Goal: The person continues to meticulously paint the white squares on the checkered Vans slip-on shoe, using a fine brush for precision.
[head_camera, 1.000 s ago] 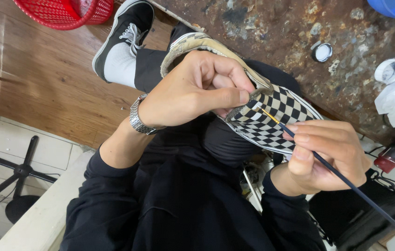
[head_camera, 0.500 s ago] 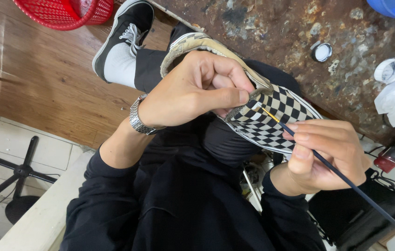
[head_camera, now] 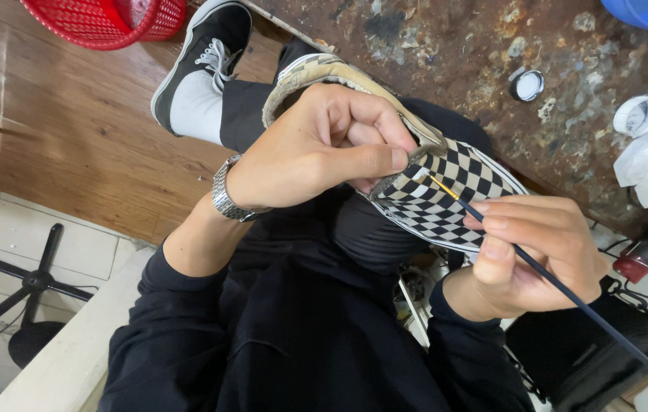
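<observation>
Left hand clamps a black-and-white checkered canvas slip-on shoe at centre frame; right hand pinches a thin dark paintbrush; a red plastic basket sits upper left on brown wooden floor.

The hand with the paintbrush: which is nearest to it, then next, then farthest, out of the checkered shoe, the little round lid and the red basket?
From the right hand, in the head view:
1. Checkered shoe, just left of the fingers, under the paintbrush tip.
2. Little round lid, up on the stained floor above the hand.
3. Red basket, far off at the top left corner.

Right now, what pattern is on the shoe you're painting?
A black-and-white checkerboard on the shoe, with a tan inside lining; the head view shows it best.
</observation>
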